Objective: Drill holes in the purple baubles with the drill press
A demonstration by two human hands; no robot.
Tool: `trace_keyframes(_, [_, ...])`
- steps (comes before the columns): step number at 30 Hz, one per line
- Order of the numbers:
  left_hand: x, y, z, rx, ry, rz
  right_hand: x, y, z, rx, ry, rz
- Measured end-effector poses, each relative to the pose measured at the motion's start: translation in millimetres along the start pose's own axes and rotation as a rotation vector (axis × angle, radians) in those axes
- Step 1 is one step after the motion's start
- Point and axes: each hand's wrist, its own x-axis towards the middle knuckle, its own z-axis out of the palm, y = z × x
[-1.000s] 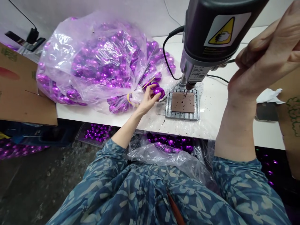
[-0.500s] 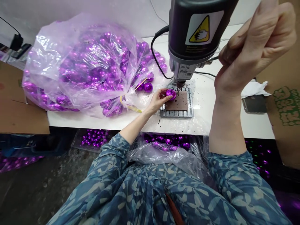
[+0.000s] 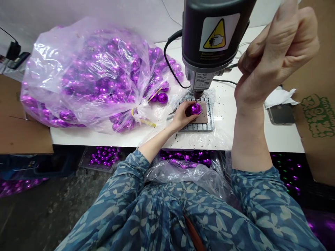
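A worker's left hand (image 3: 181, 116) has slid a purple bauble (image 3: 195, 108) from the left edge of the brown pad (image 3: 204, 118) to its middle, under the drill press (image 3: 211, 35), near the table's (image 3: 104, 138) front edge. Its fingers pinch the bauble, while the right hand (image 3: 272, 55) is clenched around the lever (image 3: 233, 65).

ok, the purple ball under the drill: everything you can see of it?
The purple ball is small, round, faceted and mirror-shiny, like metallised plastic. It sits on the brown pad of the ribbed metal plate, directly below the drill chuck. The left hand pinches it from the left with its fingertips. Whether the bit touches it cannot be told.
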Motion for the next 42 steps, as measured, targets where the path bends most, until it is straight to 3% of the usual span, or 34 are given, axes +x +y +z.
trace_keyframes(10, [-4.2,-1.1,5.0,-0.077,0.036,-0.032,-28.9,-4.9,-11.5,-0.027,0.030,-0.064])
trace_keyframes(26, [-8.0,-2.3,8.2,-0.145,0.035,-0.092,-54.9,37.9,-30.9,0.009,0.156,-0.241])
trace_keyframes(33, [-8.2,2.8,6.2,-0.126,0.046,-0.124,-60.7,49.2,-33.8,-0.152,0.152,-0.256])
trace_keyframes(38, [-7.9,4.3,6.4,-0.114,0.047,-0.115,-65.1,40.1,-36.6,-0.105,0.114,-0.241])
trace_keyframes(42, [-4.6,5.0,7.4,-0.105,0.046,-0.115,-37.3,16.5,-16.7,-0.063,0.125,-0.178])
